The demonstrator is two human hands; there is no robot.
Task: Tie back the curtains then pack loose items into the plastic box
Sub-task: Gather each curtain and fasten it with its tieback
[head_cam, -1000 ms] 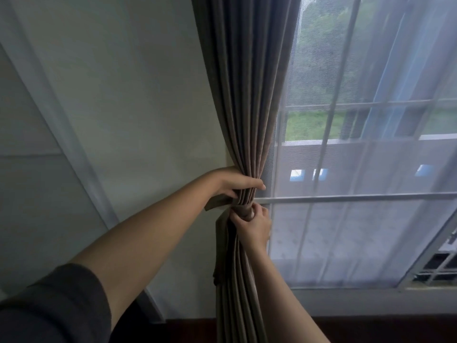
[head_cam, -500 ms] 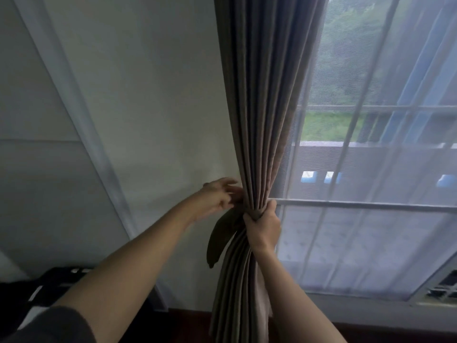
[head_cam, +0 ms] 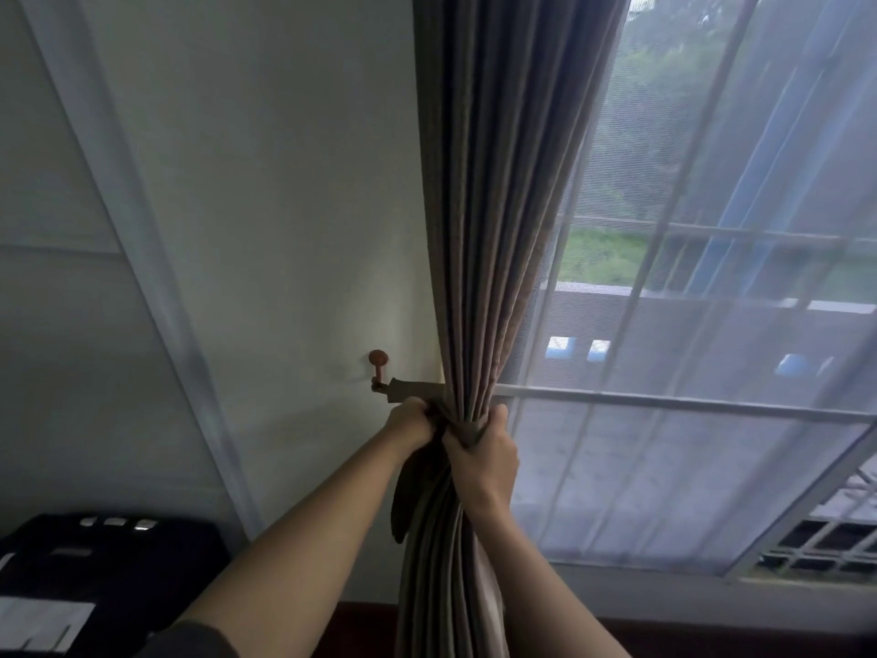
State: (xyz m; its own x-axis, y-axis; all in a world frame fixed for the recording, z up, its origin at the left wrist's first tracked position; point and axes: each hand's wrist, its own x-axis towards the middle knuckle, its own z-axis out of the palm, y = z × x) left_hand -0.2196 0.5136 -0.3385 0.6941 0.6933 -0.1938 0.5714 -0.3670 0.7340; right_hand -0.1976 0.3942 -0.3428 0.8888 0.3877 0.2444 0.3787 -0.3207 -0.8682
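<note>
The grey-brown pleated fabric curtain (head_cam: pixel 479 230) hangs at the window's left edge, next to the white wall. It is gathered into one thick bundle. Its long axis runs straight up and down, with the pleats vertical and pinched to a waist about level with the small reddish wooden wall hook (head_cam: pixel 378 368). The right hand (head_cam: pixel 481 451) is closed round that waist. The left hand (head_cam: pixel 410 422), just beside it, has its fingers curled into the matching fabric tieback band (head_cam: pixel 413 388), whose tail dangles below. The band runs level from hook to bundle. The cloth looks thick, soft and fairly heavy, and I'd judge it would slump unless held at the waist. The limp band is best gripped near its end.
</note>
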